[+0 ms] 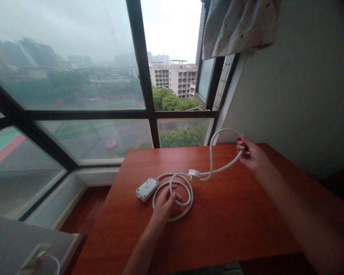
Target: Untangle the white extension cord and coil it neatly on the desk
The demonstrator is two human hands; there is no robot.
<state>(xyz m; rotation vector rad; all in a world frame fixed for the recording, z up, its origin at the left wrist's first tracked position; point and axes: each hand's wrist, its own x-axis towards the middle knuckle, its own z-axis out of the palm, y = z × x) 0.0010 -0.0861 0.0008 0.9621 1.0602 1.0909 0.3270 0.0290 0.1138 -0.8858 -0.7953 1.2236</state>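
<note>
A white power strip [147, 188] lies on the wooden table, its cable [191, 193] looped in rings beside it. My left hand [166, 200] is at these rings, thumb and fingers closed on a strand of the cable. Raised over the right part of the table, my right hand [250, 153] grips a bend of the same cable, which arcs up from the coil. The white plug [193, 175] sits between the two hands, next to the coil; whether it touches the tabletop I cannot tell.
The reddish-brown table [223, 214] stands against dark-framed windows [150, 114], one pane open. A curtain [240, 28] hangs at the upper right beside a plain wall [292, 88]. At the lower left, a wall socket [37, 256] has a white cord plugged in.
</note>
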